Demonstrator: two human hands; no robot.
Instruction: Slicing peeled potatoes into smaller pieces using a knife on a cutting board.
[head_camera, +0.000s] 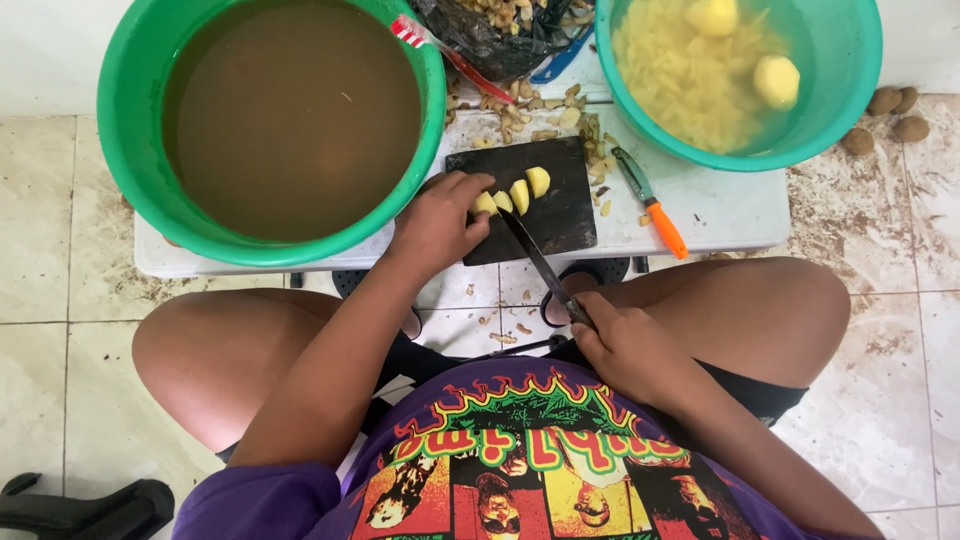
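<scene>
The step in hand looks like slicing a peeled potato (512, 193) into pieces on the small black cutting board (545, 200), which lies on a low white table (720, 205) between the person's knees. The left hand (437, 222) sits at about nine o'clock from the potato, fingers curled together and pressed down on the end piece to pin it. The right hand (628, 345) is drawn back near the lap, at roughly five o'clock from the board, fingers wrapped tight around the handle of a knife (535, 255); the dark blade runs up toward eleven o'clock and its tip meets the cut pieces just beside the left fingertips.

Several wedges already stand apart on the board, so the cutting seems well along for this potato (how much of it is hidden under the left fingers cannot be told).

At ten o'clock from the board sits a green basin of brown water (285, 120); at one o'clock a second green basin (740, 75) holds pale cut strips and whole peeled potatoes in water. An orange-handled peeler (650, 203) lies at three o'clock, peelings (520, 110) are strewn at twelve, and unpeeled potatoes (885, 115) rest on the tiled floor by the right basin.

Judging from this, the next cut calls for the blade to stay clear of the left fingertips, which are very close to it, and for a steady downward press.
</scene>
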